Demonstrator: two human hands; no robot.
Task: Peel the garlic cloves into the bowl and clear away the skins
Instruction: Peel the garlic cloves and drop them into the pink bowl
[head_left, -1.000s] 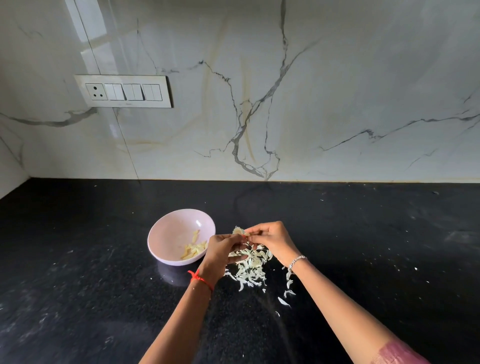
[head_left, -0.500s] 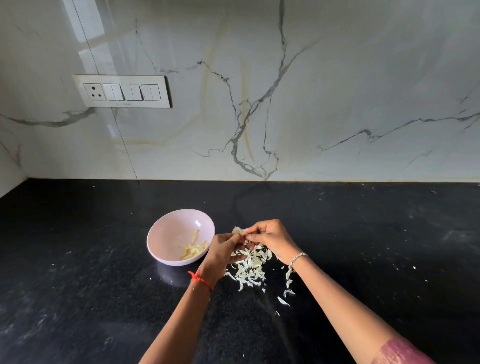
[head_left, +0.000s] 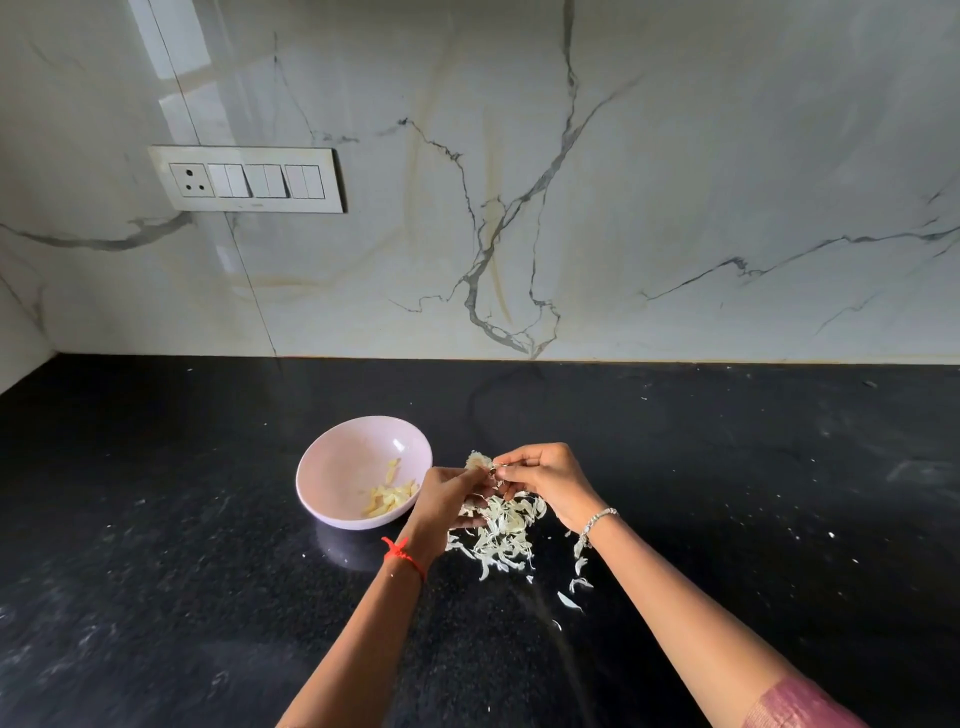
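Left hand (head_left: 445, 496) and right hand (head_left: 548, 480) meet over the skins (head_left: 506, 535) on the desk (head_left: 208, 571); each grip pinches one clove (head_left: 478, 460), tip poking toward the wall (head_left: 675, 182); its long axis is unclear; bowl (head_left: 332, 467) just left.

Black speckled stone counter (head_left: 727, 467), glossy, runs back to a marble wall (head_left: 675, 182). Pale pink bowl (head_left: 332, 457) stands upright left of centre, with a faint reflection on the stone beneath. Just right of it, not touching: a loose heap of white garlic skins (head_left: 501, 535). A few stray skins (head_left: 567, 600) trail nearer. Small white flecks (head_left: 831, 534) lie scattered on both sides.
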